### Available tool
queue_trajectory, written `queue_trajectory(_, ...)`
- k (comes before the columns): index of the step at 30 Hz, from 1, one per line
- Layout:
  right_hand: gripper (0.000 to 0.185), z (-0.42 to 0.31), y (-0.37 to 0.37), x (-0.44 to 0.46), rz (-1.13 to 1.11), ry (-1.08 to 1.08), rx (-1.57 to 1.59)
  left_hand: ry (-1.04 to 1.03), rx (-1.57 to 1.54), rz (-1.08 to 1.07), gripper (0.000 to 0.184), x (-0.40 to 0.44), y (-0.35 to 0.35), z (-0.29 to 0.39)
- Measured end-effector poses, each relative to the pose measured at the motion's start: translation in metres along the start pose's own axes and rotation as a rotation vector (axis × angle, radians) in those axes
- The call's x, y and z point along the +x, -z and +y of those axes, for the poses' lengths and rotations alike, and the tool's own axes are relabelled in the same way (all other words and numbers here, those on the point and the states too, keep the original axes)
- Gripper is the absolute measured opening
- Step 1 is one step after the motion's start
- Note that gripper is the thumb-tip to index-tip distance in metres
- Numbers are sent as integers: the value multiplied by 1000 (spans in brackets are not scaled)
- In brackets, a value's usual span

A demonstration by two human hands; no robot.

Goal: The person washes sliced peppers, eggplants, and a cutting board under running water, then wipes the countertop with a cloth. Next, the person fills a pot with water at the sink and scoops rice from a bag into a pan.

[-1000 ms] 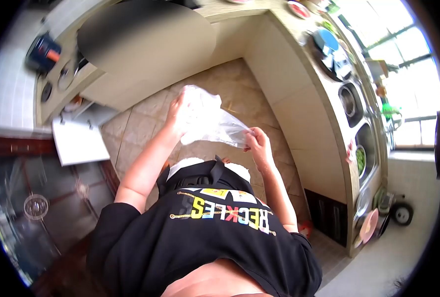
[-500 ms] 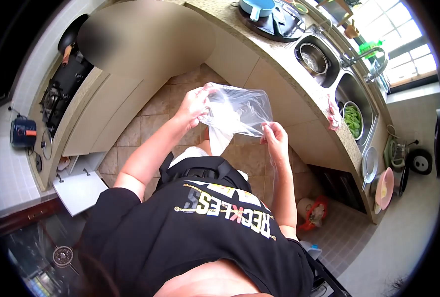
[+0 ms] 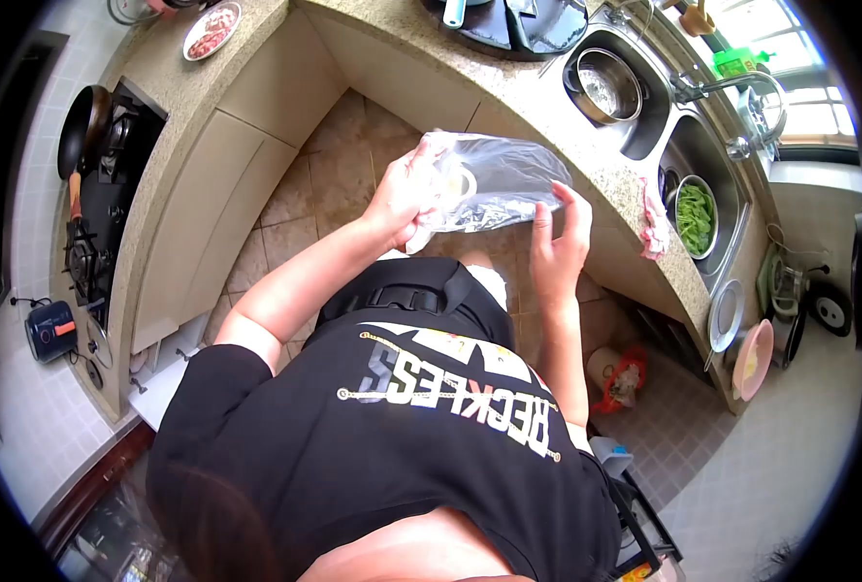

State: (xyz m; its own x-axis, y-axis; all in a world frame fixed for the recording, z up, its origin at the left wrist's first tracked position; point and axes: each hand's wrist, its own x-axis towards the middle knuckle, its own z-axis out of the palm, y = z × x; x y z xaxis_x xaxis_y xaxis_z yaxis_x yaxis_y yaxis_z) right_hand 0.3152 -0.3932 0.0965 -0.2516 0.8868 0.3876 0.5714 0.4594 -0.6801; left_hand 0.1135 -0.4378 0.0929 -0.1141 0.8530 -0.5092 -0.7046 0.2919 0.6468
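A clear plastic bag [image 3: 504, 179] is stretched out in front of my body, above the tiled floor. My left hand [image 3: 406, 194] grips its gathered end, with something pale and ring-like showing through the plastic beside the fingers. At the bag's other end is my right hand [image 3: 562, 238], its thumb and forefinger raised apart at the plastic's edge. Whether the right fingers pinch any of the film is hard to make out.
The right counter has a sink with a metal pot [image 3: 605, 85] and a bowl of green leaves [image 3: 695, 218]. A pink cloth [image 3: 654, 221] hangs over its edge. On the left are a stove [image 3: 111, 194], a pan [image 3: 83, 131] and a plate of meat [image 3: 211, 31].
Both hands and the bag have shifted right and slightly up. The bag now extends sideways between them, and the right thumb and forefinger have spread. The view has turned, showing more of the stove.
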Motion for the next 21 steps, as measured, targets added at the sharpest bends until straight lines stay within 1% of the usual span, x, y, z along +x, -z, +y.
queue_trajectory(1, 25, -5, -4, 13, 19, 118, -16, 0, 5, -1, 38, 6, -3, 5)
queue_trajectory(2, 23, -9, -7, 26, -62, 147, 50, -24, 4, 10, 37, 11, -6, 8)
queue_trajectory(3, 18, -8, -13, 38, -208, 124, 178, -49, -2, 26, 36, 17, -9, 10)
queue_trajectory(5, 20, 3, -39, 58, -486, 21, 296, -74, -25, 38, 34, 30, -12, 13)
queue_trajectory(7, 30, 19, -49, 77, -1120, -184, 146, -148, -19, 33, 33, 45, -13, 14)
queue_trajectory(8, 31, 33, -57, 81, -1340, -45, 155, -149, -24, 59, 33, 51, -13, 15)
queue_trajectory(9, 29, 27, -57, 93, -1480, 16, 136, -136, -28, 102, 33, 55, -17, 18)
queue_trajectory(11, 26, 54, -89, 94, -1356, 118, 50, -133, -43, 166, 32, 65, -27, 16)
queue_trajectory(13, 26, 67, -120, 116, -1238, 97, 28, -151, 15, 191, 34, 74, -40, 11)
queue_trajectory(14, 29, 76, -141, 128, -1319, 147, -26, -101, 15, 280, 40, 79, -50, 11)
queue_trajectory(15, 32, 85, -157, 134, -1402, 197, -81, -110, 9, 300, 40, 84, -55, 11)
queue_trajectory(16, 32, 93, -164, 134, -1420, 210, -72, -114, 6, 306, 43, 86, -59, 10)
queue_trajectory(17, 34, 100, -171, 134, -1391, 239, -125, -120, 3, 310, 47, 89, -62, 9)
queue_trajectory(21, 41, 125, -197, 123, -1256, 353, -341, -146, 12, 308, 47, 96, -74, 2)
